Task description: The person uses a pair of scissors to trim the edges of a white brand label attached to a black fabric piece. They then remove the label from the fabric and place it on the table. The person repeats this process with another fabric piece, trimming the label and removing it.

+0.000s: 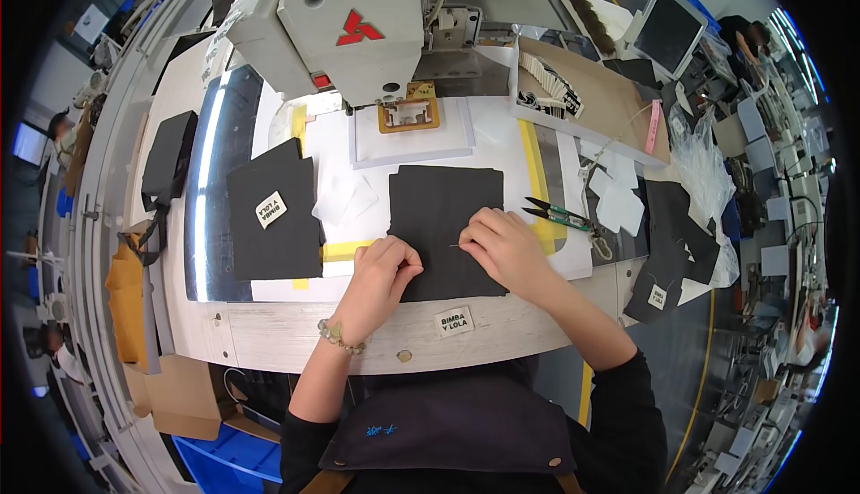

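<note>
Black panel (439,203): right hand (507,248), three o'clock, pinches a strand (454,245); left hand (383,268), eight o'clock, fingertips together, grasp unclear.

Flat, dark rectangular panel (443,212) on the table (282,333)

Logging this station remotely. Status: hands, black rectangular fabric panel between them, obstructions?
Right hand pinching thin pale strand. Left hand fingertips together, contents unclear. Panel lying flat. Dark-bladed green snips rightward, off panel.
</note>
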A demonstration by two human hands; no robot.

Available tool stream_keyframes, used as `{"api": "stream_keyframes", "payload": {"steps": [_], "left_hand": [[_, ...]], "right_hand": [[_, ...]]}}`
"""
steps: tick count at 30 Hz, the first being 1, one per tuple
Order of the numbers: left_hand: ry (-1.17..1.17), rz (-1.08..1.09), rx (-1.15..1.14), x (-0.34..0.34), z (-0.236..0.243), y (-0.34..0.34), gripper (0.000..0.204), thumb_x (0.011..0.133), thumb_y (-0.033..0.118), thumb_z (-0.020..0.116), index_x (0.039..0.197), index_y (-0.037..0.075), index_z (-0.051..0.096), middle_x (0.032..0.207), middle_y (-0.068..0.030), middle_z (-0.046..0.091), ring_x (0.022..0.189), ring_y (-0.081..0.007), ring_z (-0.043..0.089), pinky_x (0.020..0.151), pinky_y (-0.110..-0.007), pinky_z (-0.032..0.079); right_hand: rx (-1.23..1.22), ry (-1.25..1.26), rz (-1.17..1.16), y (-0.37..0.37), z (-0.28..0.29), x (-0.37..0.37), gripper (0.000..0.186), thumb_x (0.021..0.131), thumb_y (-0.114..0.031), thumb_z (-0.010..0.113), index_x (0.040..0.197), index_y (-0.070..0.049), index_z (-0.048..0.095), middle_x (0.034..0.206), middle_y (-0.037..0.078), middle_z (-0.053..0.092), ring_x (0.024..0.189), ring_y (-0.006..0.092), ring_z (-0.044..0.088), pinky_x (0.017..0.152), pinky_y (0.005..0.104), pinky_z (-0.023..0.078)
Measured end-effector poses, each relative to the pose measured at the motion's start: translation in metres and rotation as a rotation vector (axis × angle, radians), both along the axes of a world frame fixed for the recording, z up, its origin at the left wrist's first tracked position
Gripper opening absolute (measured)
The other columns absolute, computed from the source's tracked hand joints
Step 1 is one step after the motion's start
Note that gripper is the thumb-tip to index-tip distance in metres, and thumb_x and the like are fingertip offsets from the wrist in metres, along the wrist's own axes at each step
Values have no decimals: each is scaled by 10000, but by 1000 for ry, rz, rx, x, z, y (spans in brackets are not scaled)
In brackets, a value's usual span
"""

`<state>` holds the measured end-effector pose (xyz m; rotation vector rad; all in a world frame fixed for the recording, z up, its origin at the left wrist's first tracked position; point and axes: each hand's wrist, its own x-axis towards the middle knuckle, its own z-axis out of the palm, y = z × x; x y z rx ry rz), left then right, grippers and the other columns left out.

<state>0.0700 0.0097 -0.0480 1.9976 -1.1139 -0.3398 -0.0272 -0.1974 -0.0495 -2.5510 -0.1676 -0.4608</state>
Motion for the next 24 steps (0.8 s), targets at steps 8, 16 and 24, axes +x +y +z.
{"api": "stream_keyframes", "payload": {"steps": [8,16,24], "left_hand": [[-18,5,-6,0,-1,-3,101,803,9,630,809,71,550,808,-18,556,762,-197,508,758,-317,311],[55,-18,-18,2,2,10,81,805,34,646,826,80,583,828,-8,555,802,-191,513,778,-317,319],[43,-378,153,-20,25,43,174,814,204,683,725,93,583,715,-7,546,739,-200,517,734,-321,347]], "right_hand": [[206,35,-79,-4,-5,-7,106,811,-38,627,856,-50,532,864,60,513,723,207,519,647,309,394],[579,515,268,-19,35,-61,62,898,-96,574,901,-38,553,842,63,545,742,189,533,676,295,433],[319,768,498,23,27,-100,415,954,-402,487,771,-59,631,810,61,609,773,263,604,688,364,476]]}}
